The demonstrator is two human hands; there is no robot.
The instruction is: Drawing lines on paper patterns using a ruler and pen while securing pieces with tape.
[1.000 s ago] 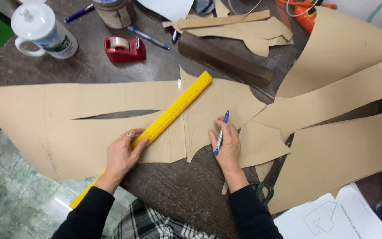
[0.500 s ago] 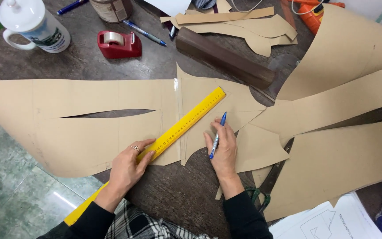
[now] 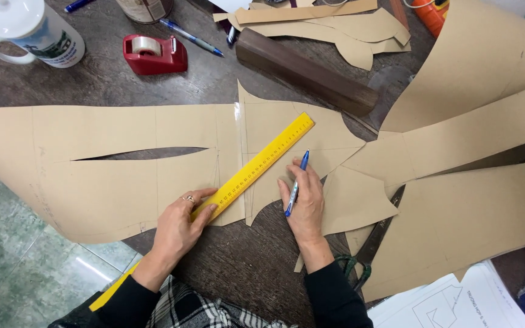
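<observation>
1. On the dark table, your left hand presses the yellow ruler, fingers spread flat over its lower part, pinning rather than gripping.
2. That ruler runs on a diagonal across the brown paper pattern, upper end near the middle of the sheet, lower end passing under your wrist and off the table edge.
3. Your right hand rests palm-down on the paper just right of the ruler, fingers closed round a blue pen.
4. Pen lies along your fingers, one end pointing up the table; whether it touches the paper is hard to say from this angle.
5. More pattern pieces fan out to the right, overlapping one another.
6. Scissors peek from under those sheets beside your right forearm, green handles near the table edge.
7. Up top: a red tape dispenser, a white mug at the far left, a dark wooden block lying slantwise, and another pen between dispenser and block.
</observation>
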